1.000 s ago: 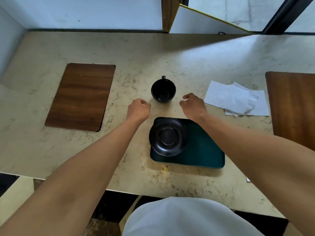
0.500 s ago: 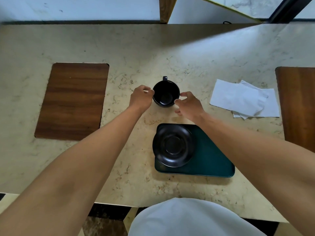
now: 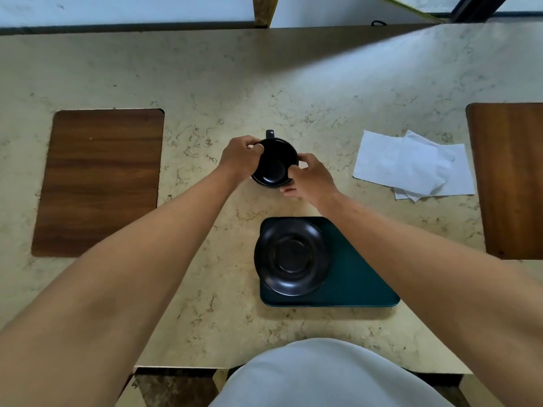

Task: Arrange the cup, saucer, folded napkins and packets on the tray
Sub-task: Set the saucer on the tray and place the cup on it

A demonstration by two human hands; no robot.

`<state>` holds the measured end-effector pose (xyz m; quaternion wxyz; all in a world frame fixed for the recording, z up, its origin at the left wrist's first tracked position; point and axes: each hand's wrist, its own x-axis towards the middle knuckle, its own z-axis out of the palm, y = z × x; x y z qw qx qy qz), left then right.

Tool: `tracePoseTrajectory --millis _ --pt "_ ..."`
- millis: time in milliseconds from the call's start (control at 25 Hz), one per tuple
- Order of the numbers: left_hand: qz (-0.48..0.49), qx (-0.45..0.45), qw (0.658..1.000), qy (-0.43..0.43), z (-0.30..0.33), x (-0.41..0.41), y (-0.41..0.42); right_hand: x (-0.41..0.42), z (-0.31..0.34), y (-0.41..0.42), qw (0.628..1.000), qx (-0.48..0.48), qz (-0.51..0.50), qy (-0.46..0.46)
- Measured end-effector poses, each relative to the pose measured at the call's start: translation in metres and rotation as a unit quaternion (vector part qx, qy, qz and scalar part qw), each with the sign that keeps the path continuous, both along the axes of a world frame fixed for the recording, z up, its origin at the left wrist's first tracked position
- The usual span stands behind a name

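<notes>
Black cup (image 3: 274, 165) | left hand (image 3: 238, 160) grips | right hand (image 3: 311, 179) grips

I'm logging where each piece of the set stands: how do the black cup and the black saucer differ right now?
The cup sits on the marble table, off the tray; the saucer lies on the green tray, overhanging its left edge. The left hand and right hand grip the cup's sides; nothing touches the saucer. The cup is deep with a handle; the saucer is shallow and wider. Both are black and empty.
</notes>
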<state>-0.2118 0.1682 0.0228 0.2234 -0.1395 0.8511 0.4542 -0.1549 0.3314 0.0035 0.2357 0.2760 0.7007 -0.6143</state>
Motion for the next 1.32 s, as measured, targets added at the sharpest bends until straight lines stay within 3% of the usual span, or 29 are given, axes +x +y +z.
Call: tracePoseTrajectory --millis 360,760,1000,1320 --pt "0.036 0.039 0.999 -0.012 0.003 0.007 -0.001 0.002 0.011 -0.004 0.999 0.041 -0.001 0.007" --pt "0.106 0.138 0.984 -0.049 0.026 0.044 -0.011 0.02 0.045 0.017 0.968 0.165 0.177 0.073" --pt "0.087 0.219 0.969 -0.07 0.043 0.086 -0.013 0.046 0.076 0.032 0.939 0.188 0.257 0.129" --pt "0.106 0.3 0.945 -0.074 0.049 0.138 -0.021 0.088 0.096 0.037 0.928 0.204 0.278 0.145"
